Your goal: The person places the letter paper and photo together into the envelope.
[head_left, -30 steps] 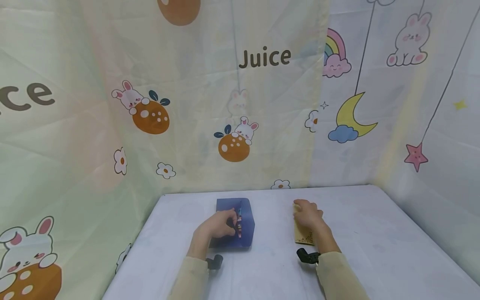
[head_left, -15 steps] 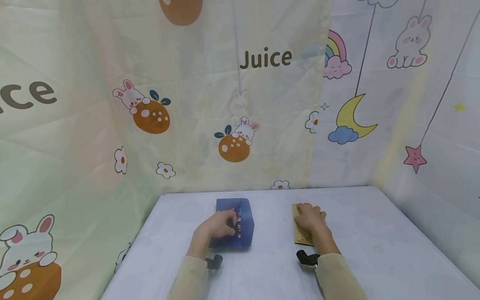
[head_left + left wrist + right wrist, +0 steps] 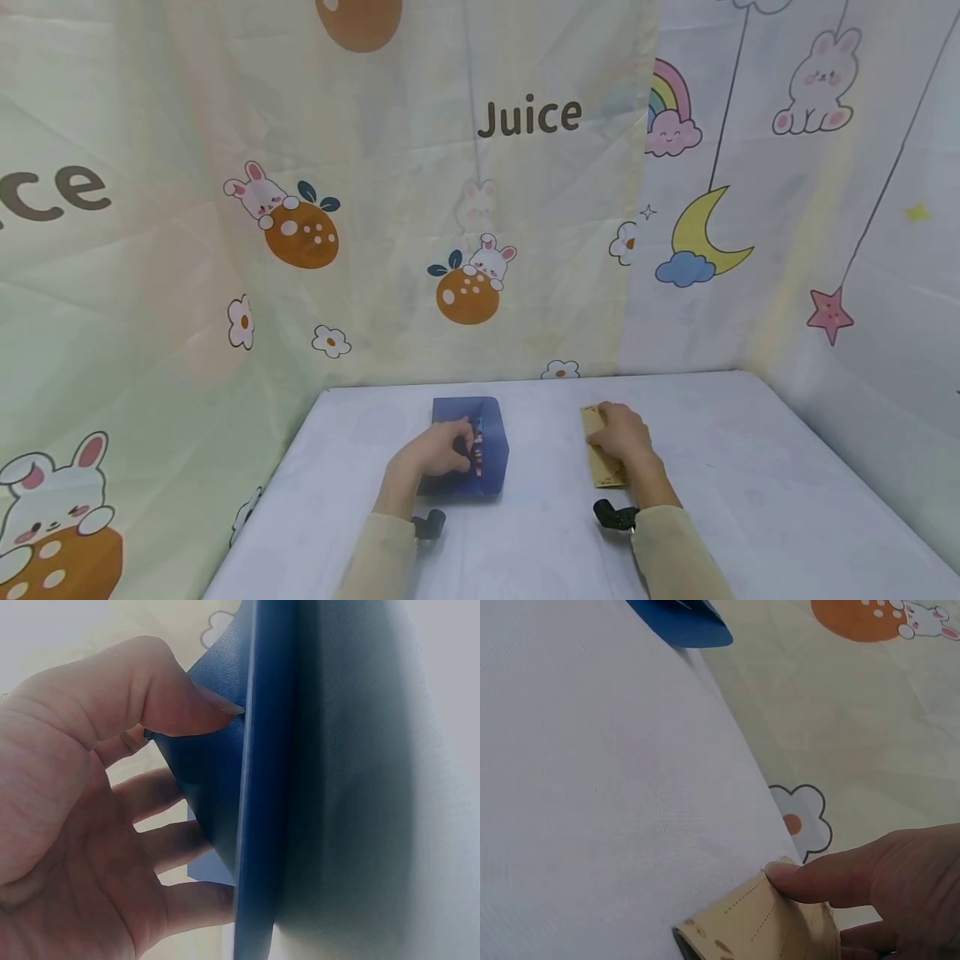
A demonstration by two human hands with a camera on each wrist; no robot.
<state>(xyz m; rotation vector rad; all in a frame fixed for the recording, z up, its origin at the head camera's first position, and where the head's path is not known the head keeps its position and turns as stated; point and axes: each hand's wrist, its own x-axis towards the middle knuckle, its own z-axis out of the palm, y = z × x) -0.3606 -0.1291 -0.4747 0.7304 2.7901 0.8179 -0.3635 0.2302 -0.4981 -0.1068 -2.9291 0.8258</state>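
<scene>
A blue envelope-like folder [image 3: 495, 454] lies left of the table's middle, a colourful strip showing inside it. My left hand [image 3: 441, 447] holds its left part; in the left wrist view the thumb of that hand [image 3: 90, 765] is bent against the blue flap [image 3: 214, 765], the other fingers partly hidden behind. To the right, a tan card with dark speckles [image 3: 606, 472] is gripped near its far half by my right hand [image 3: 627, 432]. The right wrist view has my right hand [image 3: 900, 889] with its thumb on the card's face [image 3: 742, 922], other fingers underneath, mostly hidden.
A white cloth covers the table [image 3: 547, 533]. Behind it hangs a printed curtain [image 3: 555, 250], with more curtain along both sides. Small black devices are strapped at the left wrist [image 3: 430, 524] and right wrist [image 3: 617, 514].
The tan card's far end has shifted a little to the left. My right hand has moved from resting over the card to gripping it. The left hand and blue folder look unmoved.
</scene>
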